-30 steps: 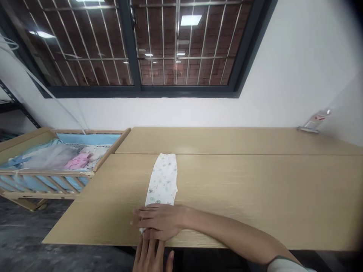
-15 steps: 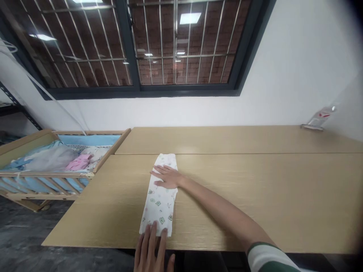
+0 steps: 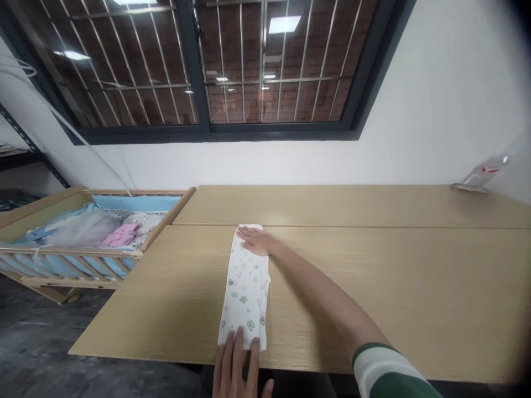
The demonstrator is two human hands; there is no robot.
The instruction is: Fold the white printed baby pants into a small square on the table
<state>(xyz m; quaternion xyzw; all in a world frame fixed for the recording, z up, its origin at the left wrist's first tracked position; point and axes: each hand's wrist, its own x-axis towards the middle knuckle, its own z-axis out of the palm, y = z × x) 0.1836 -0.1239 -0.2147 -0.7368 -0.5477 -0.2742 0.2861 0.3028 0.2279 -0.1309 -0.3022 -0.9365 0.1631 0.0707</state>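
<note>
A white cloth [image 3: 245,282] with small green and pink prints lies folded into a long strip on the wooden tabletop [image 3: 352,309]. Whether it is a garment, I cannot tell. My right hand [image 3: 255,241] rests flat on its far end, fingers stretched out to the left. At the near end, the fingertips of my left hand [image 3: 238,365] touch the cloth's edge, fingers extended and slightly apart. Neither hand grips the fabric.
On the left stands a wooden crib [image 3: 89,253] with blue lining and a pink cloth [image 3: 121,235] inside. A clear plastic package [image 3: 481,176] leans at the table's back right corner. Behind the table is a barred window [image 3: 207,130].
My right hand has slid away from me along the cloth to its far end. My left hand stays at the near end. The whole view has shifted slightly.
</note>
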